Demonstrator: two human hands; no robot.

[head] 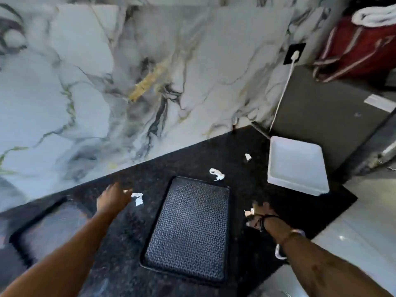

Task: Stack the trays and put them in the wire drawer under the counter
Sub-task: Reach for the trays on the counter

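A dark patterned tray (pixel 188 230) lies flat in the middle of the black granite counter (pixel 214 151). A second dark tray (pixel 51 228) lies at the left, blurred. A white square tray (pixel 296 165) sits at the right end of the counter, near its edge. My left hand (pixel 112 199) hovers over the counter between the two dark trays, fingers apart, beside a white paper scrap (pixel 137 199). My right hand (pixel 260 213) is just right of the middle tray, fingers curled around a white scrap (pixel 249 212). The wire drawer is out of view.
More white paper scraps (pixel 217 174) lie on the counter behind the middle tray. A marble wall (pixel 128 71) rises behind. A grey appliance (pixel 325 116) with a white cable and a red bag (pixel 360 52) stand at the right. Pale floor shows lower right.
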